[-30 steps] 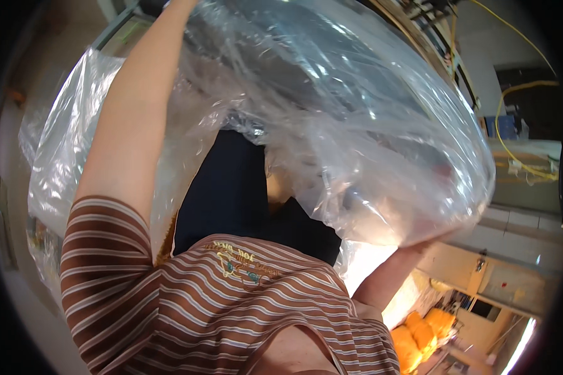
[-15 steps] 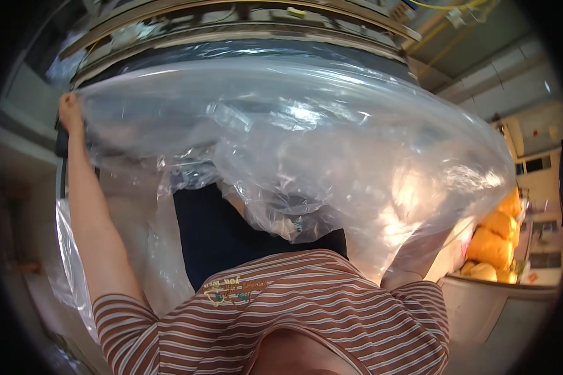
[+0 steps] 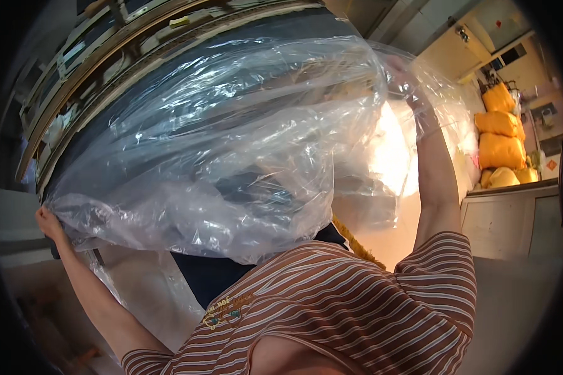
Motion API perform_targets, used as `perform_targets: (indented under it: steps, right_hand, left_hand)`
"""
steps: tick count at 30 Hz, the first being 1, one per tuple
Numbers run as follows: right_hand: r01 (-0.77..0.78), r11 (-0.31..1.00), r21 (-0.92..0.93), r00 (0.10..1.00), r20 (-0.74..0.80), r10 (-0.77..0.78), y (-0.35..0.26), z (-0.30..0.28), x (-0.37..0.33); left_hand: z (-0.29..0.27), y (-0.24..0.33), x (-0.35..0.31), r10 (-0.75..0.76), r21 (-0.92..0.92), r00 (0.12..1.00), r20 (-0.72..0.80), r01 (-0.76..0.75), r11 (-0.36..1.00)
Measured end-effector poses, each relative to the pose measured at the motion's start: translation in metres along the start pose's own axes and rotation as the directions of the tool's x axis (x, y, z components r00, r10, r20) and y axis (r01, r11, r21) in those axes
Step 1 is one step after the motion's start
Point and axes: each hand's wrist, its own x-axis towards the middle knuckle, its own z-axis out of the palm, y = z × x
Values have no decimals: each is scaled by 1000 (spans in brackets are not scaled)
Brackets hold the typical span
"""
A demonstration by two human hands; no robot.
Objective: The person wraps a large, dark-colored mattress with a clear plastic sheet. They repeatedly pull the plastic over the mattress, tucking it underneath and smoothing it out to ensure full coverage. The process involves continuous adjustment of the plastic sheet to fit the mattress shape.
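Observation:
A large clear plastic sheet (image 3: 231,137), wrinkled and shiny, spreads in front of me over a dark-topped table (image 3: 319,25). My left hand (image 3: 49,224) is closed on the sheet's left edge, beside the table's near left corner. Reaching out to the far right, my right hand (image 3: 400,72) shows only hazily through the film, which bunches around it; it appears to grip the sheet. The near part of the plastic hangs in loose folds by my body.
A frame of long rails (image 3: 106,81) runs along the table's far side. Yellow stuffed sacks (image 3: 502,150) are piled at the right, above a pale cabinet (image 3: 503,222). Bright light glares off a surface below my right forearm.
My right arm has swung outward and forward, drawing the sheet farther over the table. My left hand has come lower and nearer, still holding its edge. The view has turned rightward.

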Motion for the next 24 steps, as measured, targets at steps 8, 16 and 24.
perform_targets:
  steps: [8, 16, 24]
  right_hand:
    - [-298, 696, 653, 896, 443, -31, -51, -36, 44]
    - [58, 461, -885, 672, 376, 637, 127, -129, -64]
    - [-433, 759, 485, 895, 133, 426, 68, 42, -15]
  left_hand:
    - [-26, -26, 4, -109, 27, 994, 4, 109, 994]
    - [-21, -90, 24, -42, 27, 998, -47, 43, 999]
    - [-32, -85, 9, -42, 198, 994, 104, 21, 980]
